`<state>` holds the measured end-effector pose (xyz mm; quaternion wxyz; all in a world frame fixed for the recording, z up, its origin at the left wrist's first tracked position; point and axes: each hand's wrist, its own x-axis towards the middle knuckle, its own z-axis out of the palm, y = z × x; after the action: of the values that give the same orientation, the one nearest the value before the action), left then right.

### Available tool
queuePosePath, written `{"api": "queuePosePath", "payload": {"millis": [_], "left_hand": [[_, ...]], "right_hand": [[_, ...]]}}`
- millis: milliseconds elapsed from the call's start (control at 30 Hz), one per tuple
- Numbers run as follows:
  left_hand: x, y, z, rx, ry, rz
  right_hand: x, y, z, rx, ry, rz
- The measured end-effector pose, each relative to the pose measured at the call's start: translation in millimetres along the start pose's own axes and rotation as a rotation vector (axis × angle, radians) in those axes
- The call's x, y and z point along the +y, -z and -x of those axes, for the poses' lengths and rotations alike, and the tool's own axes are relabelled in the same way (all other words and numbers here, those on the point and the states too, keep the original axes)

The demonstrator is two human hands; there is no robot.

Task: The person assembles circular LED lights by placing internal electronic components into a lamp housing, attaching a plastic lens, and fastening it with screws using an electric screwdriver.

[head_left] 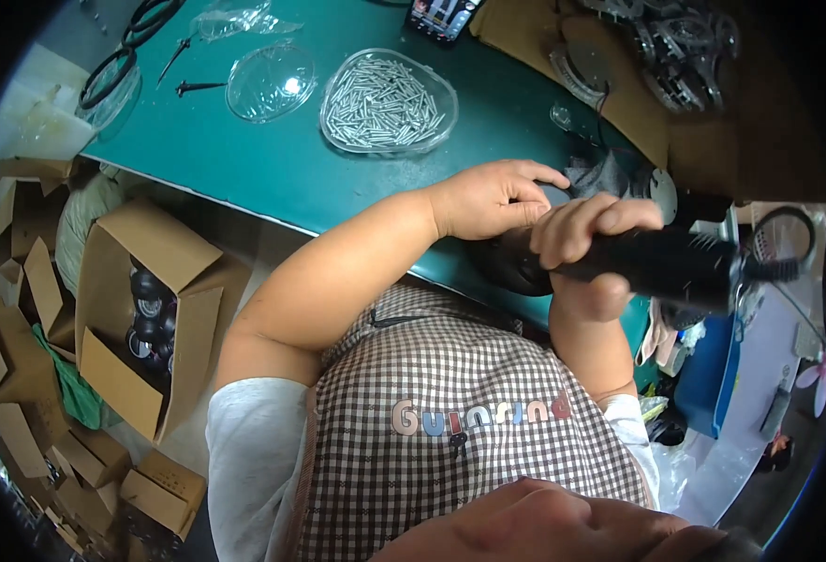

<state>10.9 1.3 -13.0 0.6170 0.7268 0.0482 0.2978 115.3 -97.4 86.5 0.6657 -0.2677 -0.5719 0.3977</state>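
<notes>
My right hand (589,239) is wrapped around a black electric screwdriver (680,269). Its thick body lies nearly level, and a cable leaves its right end. The driver's tip is hidden by my hands. Beside it, my left hand (483,201) has its thumb and fingers curled on a dark round part (511,265) at the table's near edge; most of that part is covered. Beyond my left hand stands a clear plastic tub (390,56) full of small silver metal pins or screws (382,105).
The green table (198,155) also carries a clear lid (271,82), black tie-like pieces (202,86) and a phone (443,17). A cardboard box of clear and metal parts (610,89) stands far right. Open cartons (155,234) fill the left floor; a blue bin (713,375) is right.
</notes>
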Motion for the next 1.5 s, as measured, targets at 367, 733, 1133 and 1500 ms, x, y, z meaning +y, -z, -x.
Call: {"api": "queuePosePath", "payload": {"millis": [367,733,1133,1500], "left_hand": [[35.7,1.6,15.8,0.221,0.136,-0.388],[60.3,-7.7,30.0,0.272,0.502,-0.743],[65.9,-29.0,29.8,0.296,0.524,-0.14],[70.0,49.2,140.6,0.678,0.051,0.574]], "right_hand": [[-40.7,164.7,30.9,0.791,-0.489,0.583],[0.7,121.5,101.2,0.423,-0.05,0.991],[8.4,70.6,111.9,0.145,-0.009,0.79],[-1.5,81.1,107.6,0.272,0.056,0.553]]}}
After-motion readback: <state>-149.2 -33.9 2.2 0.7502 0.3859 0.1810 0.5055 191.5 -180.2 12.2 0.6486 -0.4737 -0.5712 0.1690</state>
